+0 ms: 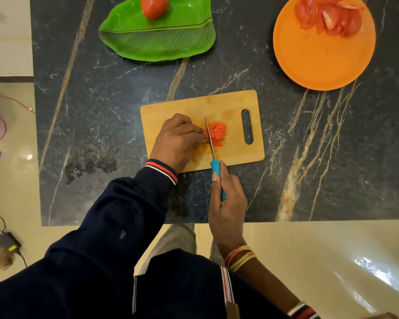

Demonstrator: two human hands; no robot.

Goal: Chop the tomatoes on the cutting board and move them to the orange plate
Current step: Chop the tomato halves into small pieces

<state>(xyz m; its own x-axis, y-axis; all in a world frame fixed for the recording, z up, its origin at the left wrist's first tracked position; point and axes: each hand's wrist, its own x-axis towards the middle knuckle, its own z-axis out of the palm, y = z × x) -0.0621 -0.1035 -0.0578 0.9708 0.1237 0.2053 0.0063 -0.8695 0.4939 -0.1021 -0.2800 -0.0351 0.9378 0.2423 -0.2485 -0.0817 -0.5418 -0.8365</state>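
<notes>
Tomato cutting on a marble table (101, 111).
The orange plate (320, 63), far right, held cut pieces (329, 17); on the cutting board (171, 111) the left hand (175, 141) pinned the tomato (218, 133) with curled fingers, and the right hand (226, 199) gripped the knife (215, 168), blade in it.

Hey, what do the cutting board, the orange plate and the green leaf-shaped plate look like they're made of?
Cutting board: apparently bamboo or pale wood, matte, with faint grain lines. Orange plate: probably plastic or melamine, with flat even colour and a soft sheen. Green leaf-shaped plate: likely moulded plastic, given the glossy highlights and raised rim; a real leaf seems unlikely.
</notes>
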